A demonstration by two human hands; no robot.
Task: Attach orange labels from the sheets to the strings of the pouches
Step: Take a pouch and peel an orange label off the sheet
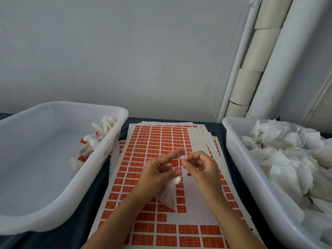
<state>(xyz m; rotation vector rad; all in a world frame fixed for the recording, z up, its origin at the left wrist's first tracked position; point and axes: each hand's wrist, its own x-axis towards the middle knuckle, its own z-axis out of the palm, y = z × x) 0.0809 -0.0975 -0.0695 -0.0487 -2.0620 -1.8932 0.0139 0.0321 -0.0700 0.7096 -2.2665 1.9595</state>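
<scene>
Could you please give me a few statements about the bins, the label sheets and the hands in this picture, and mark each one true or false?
1. The left bin holds pouches that already carry orange labels. True.
2. The right bin holds only a few pouches. False: it is heaped with white pouches, none showing a label.
3. The left hand holds a white pouch over the label sheets. True.
4. The right hand rests flat on the table. False: it is raised, its fingers pinching at the string beside the left hand's fingertips.
5. The top sheet is still full of labels. False: its right part is stripped bare.
</scene>
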